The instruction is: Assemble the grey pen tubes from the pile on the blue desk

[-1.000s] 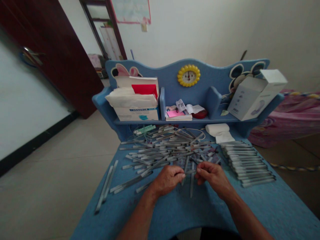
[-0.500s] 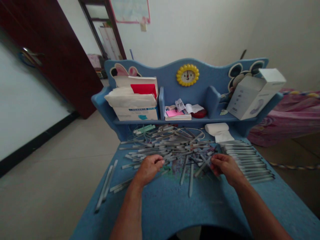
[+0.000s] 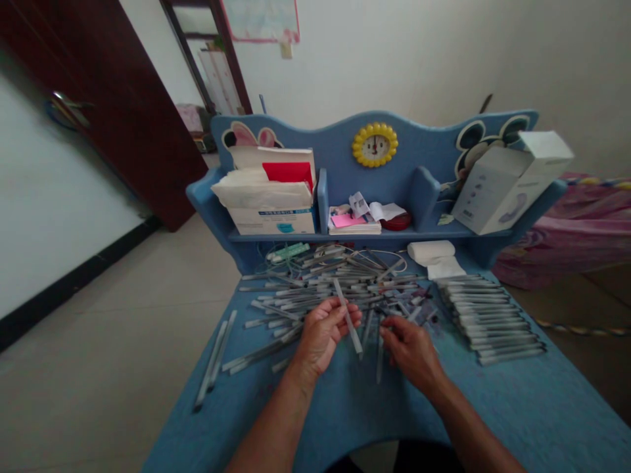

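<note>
My left hand (image 3: 323, 332) is closed around a pale, translucent pen barrel (image 3: 351, 328), held slanted above the desk between thumb and fingers. Close to its right, my right hand (image 3: 409, 345) is pinched shut with the fingertips pointing left; whatever sits between them is too small or hidden to make out. Beyond both hands spreads a loose pile of grey-white pens (image 3: 296, 299), many with dark ends. Several small dark and clear pieces (image 3: 428, 312) lie just past my right hand. A neat row of pens (image 3: 488, 315) is stacked on the right.
Two pens (image 3: 215, 355) lie apart at the desk's left edge. Behind the pile stands the blue shelf (image 3: 276, 239) with a paper-filled box (image 3: 266, 220), booklets (image 3: 355, 226) and a white carton (image 3: 497, 190). A white paper roll (image 3: 431, 251) rests below it.
My left hand has turned palm-up and moved right, now with a pen barrel raised in it. My right hand has moved left and down, toward my left hand.
</note>
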The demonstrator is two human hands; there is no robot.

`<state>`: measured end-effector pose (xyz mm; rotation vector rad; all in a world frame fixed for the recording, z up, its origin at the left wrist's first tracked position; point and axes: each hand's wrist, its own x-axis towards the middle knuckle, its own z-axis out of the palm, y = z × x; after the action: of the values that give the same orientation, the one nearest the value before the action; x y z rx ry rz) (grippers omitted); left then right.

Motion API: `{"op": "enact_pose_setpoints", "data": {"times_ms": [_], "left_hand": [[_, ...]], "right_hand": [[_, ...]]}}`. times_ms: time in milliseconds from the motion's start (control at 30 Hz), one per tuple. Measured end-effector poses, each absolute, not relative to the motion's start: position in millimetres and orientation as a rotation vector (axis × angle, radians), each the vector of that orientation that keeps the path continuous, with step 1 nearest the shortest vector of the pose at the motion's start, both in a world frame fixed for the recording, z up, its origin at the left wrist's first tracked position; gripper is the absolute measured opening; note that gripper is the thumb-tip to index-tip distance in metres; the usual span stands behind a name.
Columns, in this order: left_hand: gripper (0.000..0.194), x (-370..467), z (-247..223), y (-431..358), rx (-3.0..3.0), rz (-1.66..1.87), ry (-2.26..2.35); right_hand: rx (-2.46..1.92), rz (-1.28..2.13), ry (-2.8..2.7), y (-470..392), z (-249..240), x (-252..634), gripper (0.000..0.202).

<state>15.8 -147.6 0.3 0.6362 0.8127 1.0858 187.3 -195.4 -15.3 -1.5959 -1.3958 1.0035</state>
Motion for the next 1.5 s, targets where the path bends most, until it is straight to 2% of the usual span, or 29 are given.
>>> {"op": "enact_pose_setpoints", "data": {"times_ms": [100,333,633,867,967,1067,1167,1267,1400,1500], "left_hand": [[0.019,21.8,-0.1,-152.0,0.598,1.117,0.804],[0.02,29.0,-4.4,-158.3,0.563,1.122,0.757],[0.025,23.1,-0.8,-152.0,0.556,1.104,0.785],[0.023,26.9,6.1,-155.3,0.427,1.284,0.957],[0.022,15.3,22.6,-145.5,0.408,1.419,1.007],[0.025,-8.1,54.0,-128.2,0.387,1.723,1.025],[0.017,-20.8,79.4,-124.1,0.519,1.807,1.007],[0.022,-11.3,74.5,-138.0,0.968,1.469,1.106],[0.027,9.1,34.7,-158.0,1.613,0.793,1.5],[0.023,19.6,12.6,-167.0,2.058,0.443,1.688]], "right_hand": [[-1.558,0.964,-1.453,-200.3,-14.8,165.7,0.024],[-1.453,1.284,-1.431,-199.8,-17.4,149.6,0.033],[-1.495,1.311,-1.419,-205.9,-11.2,131.4,0.034],[-1.445,1.4,-1.299,-209.6,0.8,101.7,0.037],[-1.449,1.532,-1.221,-226.2,0.9,86.6,0.037],[-1.396,1.704,-1.38,-258.2,-9.3,73.4,0.037],[-1.353,1.535,-1.483,-273.4,-18.3,79.6,0.04],[-1.442,1.179,-1.526,-252.2,-15.7,111.2,0.034],[-1.686,0.809,-1.644,-209.3,-12.7,162.9,0.031],[-1.888,0.621,-1.698,-193.5,-21.0,188.4,0.029]]}}
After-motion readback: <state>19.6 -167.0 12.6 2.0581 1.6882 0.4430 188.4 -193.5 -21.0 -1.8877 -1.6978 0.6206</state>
